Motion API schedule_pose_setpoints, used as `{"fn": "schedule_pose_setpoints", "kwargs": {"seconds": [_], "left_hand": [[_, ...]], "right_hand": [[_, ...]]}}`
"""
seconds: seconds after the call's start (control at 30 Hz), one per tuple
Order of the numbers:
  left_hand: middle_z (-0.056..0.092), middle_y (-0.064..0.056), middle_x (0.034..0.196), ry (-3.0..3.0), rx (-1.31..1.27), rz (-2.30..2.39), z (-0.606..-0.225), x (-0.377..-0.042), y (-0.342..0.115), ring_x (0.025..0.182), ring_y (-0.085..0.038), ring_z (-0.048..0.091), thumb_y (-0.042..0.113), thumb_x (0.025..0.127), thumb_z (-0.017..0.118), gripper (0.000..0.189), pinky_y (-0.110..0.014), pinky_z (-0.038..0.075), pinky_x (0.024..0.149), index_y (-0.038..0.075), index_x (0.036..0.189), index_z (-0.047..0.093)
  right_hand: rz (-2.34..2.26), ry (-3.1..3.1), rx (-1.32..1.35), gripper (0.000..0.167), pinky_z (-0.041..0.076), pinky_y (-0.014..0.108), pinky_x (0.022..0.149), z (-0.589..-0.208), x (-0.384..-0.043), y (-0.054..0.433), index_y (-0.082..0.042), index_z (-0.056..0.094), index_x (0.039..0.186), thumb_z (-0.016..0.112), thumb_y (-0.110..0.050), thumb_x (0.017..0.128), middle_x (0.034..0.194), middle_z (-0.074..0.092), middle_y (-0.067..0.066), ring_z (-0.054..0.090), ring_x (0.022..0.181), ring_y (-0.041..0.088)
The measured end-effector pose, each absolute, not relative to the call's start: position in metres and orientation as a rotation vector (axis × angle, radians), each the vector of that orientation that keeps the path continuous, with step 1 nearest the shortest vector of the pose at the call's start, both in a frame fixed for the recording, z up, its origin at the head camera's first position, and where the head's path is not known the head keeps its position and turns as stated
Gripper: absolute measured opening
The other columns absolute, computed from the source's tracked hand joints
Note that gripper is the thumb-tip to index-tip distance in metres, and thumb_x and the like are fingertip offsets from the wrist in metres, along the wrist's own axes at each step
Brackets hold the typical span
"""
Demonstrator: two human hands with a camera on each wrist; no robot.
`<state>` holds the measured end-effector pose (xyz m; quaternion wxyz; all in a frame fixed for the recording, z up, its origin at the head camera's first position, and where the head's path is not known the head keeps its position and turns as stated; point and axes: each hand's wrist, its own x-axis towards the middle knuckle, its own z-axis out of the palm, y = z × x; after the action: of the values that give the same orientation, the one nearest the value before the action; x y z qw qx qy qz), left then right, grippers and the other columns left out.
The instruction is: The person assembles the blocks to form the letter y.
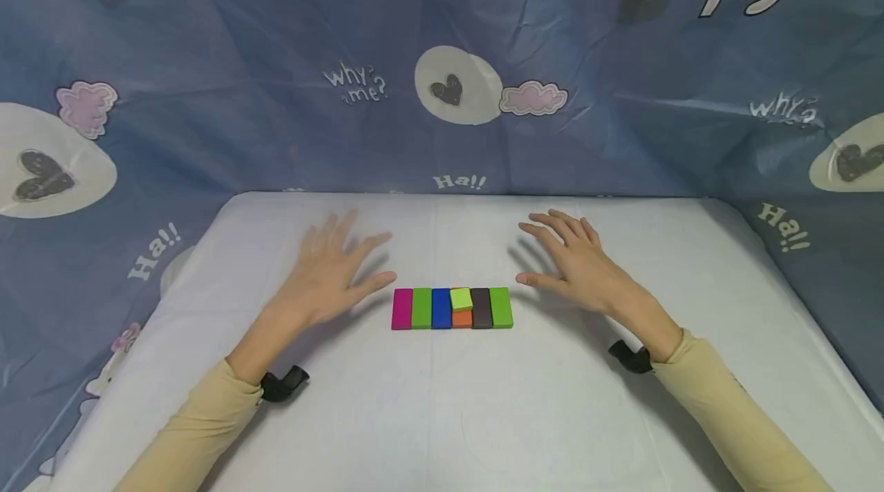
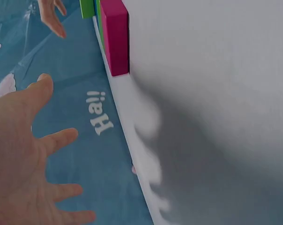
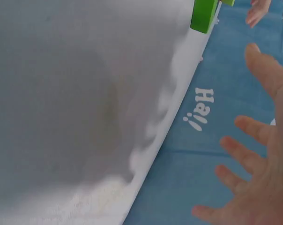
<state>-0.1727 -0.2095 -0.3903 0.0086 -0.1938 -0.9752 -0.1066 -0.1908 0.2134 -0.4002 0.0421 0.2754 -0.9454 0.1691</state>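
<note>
Several coloured blocks lie side by side in a row on the white table. From left to right in the head view they are a magenta block [image 1: 402, 309], a green block [image 1: 421, 309], a blue block [image 1: 441, 309], an orange block [image 1: 462, 320], a dark block [image 1: 482, 308] and another green block [image 1: 501, 308]. A small yellow-green block [image 1: 460, 299] sits on top of the orange one. My left hand [image 1: 328, 273] hovers left of the row, fingers spread, holding nothing. To the right of the row, my right hand [image 1: 573, 265] is also raised, its fingers apart and nothing in it.
White cloth covers the table [image 1: 442, 415]. Behind and beside it hangs a blue printed sheet [image 1: 290, 131]. A black wrist strap [image 1: 285, 384] shows at the left sleeve, and another black strap [image 1: 630, 358] at the right.
</note>
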Motion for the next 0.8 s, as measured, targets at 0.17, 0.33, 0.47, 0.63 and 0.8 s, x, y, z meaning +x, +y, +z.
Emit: {"fn": "schedule_pose_setpoints", "kwargs": {"seconds": [0.17,0.33,0.47,0.63,0.8], "left_hand": [[0.02,-0.024,0.179,-3.027,-0.664,-0.374,-0.391,-0.168,-0.197,0.163,-0.059,0.019,0.066,0.103,0.056,0.07,-0.08,0.017,0.127,0.033,0.164,0.044],[0.027,-0.023,0.177,-3.005,-0.722,-0.396,-0.393,-0.16,-0.184,0.161,-0.055,0.029,0.065,0.104,0.056,0.067,-0.078,0.025,0.126,0.031,0.161,0.05],[0.029,-0.021,0.176,-2.995,-0.767,-0.391,-0.396,-0.154,-0.174,0.16,-0.056,0.03,0.067,0.103,0.057,0.066,-0.076,0.027,0.126,0.033,0.16,0.051],[0.033,-0.022,0.175,-2.974,-0.815,-0.383,-0.398,-0.151,-0.165,0.159,-0.058,0.032,0.066,0.103,0.059,0.065,-0.075,0.027,0.126,0.032,0.158,0.053],[0.042,-0.02,0.171,-2.973,-0.857,-0.393,-0.399,-0.149,-0.156,0.157,-0.056,0.037,0.065,0.103,0.06,0.064,-0.074,0.03,0.126,0.031,0.157,0.055]], "right_hand": [[0.549,-2.897,0.964,0.088,0.021,0.074,0.128,-0.401,-0.187,0.209,-0.021,0.042,0.165,0.075,-0.062,0.095,0.172,0.04,0.007,0.026,0.164,0.038],[0.585,-2.901,1.057,0.088,0.027,0.068,0.128,-0.404,-0.185,0.205,-0.019,0.044,0.163,0.078,-0.06,0.093,0.169,0.044,0.007,0.031,0.163,0.035],[0.585,-2.908,1.079,0.088,0.034,0.066,0.125,-0.405,-0.182,0.202,-0.018,0.047,0.161,0.08,-0.06,0.091,0.165,0.049,0.007,0.039,0.158,0.033],[0.628,-2.928,1.094,0.091,0.04,0.063,0.121,-0.408,-0.179,0.199,-0.015,0.05,0.159,0.084,-0.06,0.088,0.159,0.055,0.006,0.047,0.152,0.03],[0.663,-2.954,1.15,0.088,0.041,0.061,0.12,-0.41,-0.177,0.196,-0.014,0.055,0.155,0.085,-0.06,0.086,0.154,0.06,0.003,0.05,0.149,0.029]]}}
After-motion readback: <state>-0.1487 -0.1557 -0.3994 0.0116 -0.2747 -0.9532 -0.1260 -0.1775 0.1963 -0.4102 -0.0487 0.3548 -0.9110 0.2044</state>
